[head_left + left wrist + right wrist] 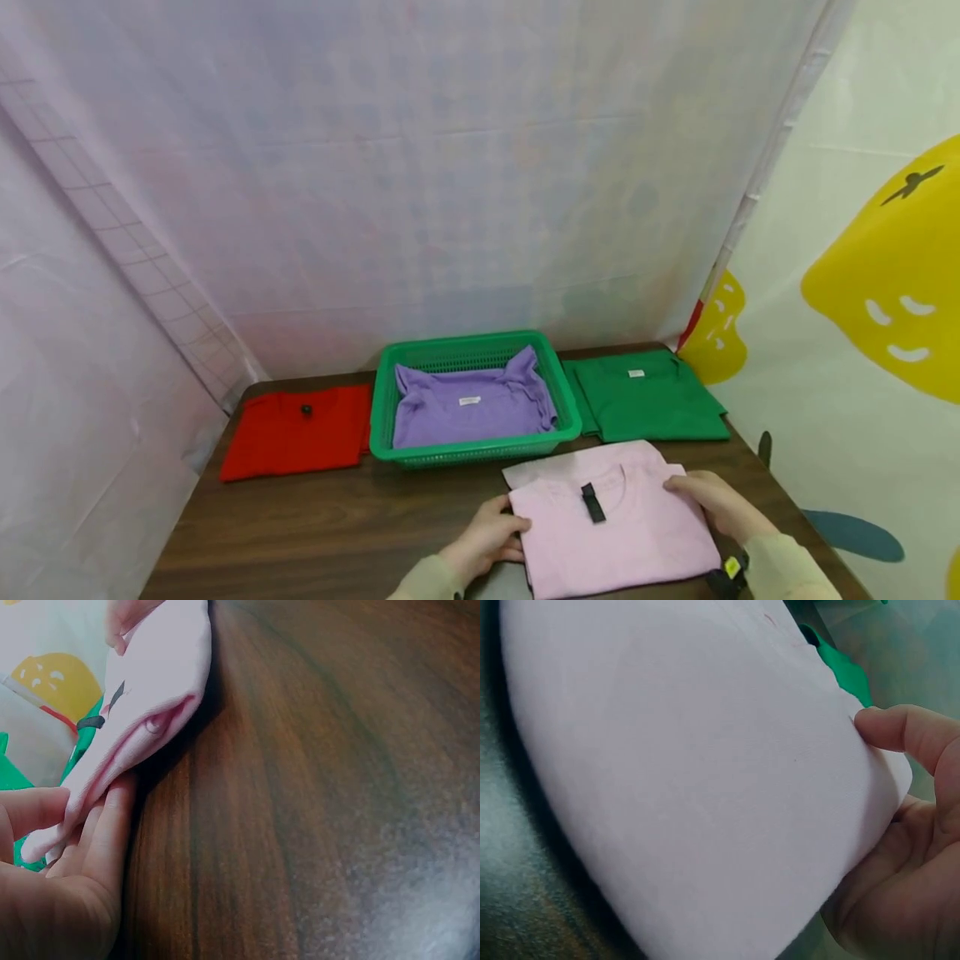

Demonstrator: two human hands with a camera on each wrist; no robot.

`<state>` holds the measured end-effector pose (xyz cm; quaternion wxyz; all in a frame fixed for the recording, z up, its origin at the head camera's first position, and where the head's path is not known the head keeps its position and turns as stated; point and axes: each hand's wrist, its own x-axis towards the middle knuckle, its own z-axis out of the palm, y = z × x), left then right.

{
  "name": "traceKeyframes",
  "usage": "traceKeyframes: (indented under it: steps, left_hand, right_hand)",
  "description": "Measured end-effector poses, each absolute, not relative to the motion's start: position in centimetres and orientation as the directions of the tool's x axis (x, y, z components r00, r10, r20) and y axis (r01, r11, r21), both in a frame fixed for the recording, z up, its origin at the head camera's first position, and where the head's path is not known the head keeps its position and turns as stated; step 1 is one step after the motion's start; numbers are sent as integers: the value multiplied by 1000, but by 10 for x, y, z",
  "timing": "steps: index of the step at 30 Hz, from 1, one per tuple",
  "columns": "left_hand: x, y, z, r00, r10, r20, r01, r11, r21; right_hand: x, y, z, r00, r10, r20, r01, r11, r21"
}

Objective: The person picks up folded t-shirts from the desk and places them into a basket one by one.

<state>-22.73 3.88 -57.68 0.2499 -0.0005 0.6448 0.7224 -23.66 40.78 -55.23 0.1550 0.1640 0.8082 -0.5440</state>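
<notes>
A folded pink T-shirt [637,533] with a black neck label lies at the front right of the table. My left hand [487,536] pinches its left edge, thumb on top and fingers underneath, as the left wrist view shows at the shirt's layered side [142,735]. At the opposite edge my right hand [716,502] grips the shirt between thumb and fingers; in the right wrist view the thumb [900,733] lies over the pink cloth [705,780]. Just behind, a folded purple shirt [472,408] with a white label lies in a green basket [382,400].
A folded red shirt [296,433] lies left of the basket. To its right is a folded green shirt [648,396]. The wooden table [315,533] backs onto a hanging cloth [450,183], and a cloth with yellow lemon prints [892,283] hangs on the right.
</notes>
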Motion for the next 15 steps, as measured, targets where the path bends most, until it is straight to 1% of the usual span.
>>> traceKeyframes:
  steps: [5,10,15]
  left_hand:
    - [-226,35,-574,-887,337,-317,-344,-24,939]
    - [-226,29,-573,-885,319,-340,-352,20,936]
    - [-226,20,-572,-886,321,-336,-345,29,938]
  right_hand:
    - [-235,406,-556,-886,80,-456,458,295,-838]
    - [-230,403,-560,-894,22,-448,444,195,-875]
    - [-227,396,-561,-898,9,-440,435,164,-885]
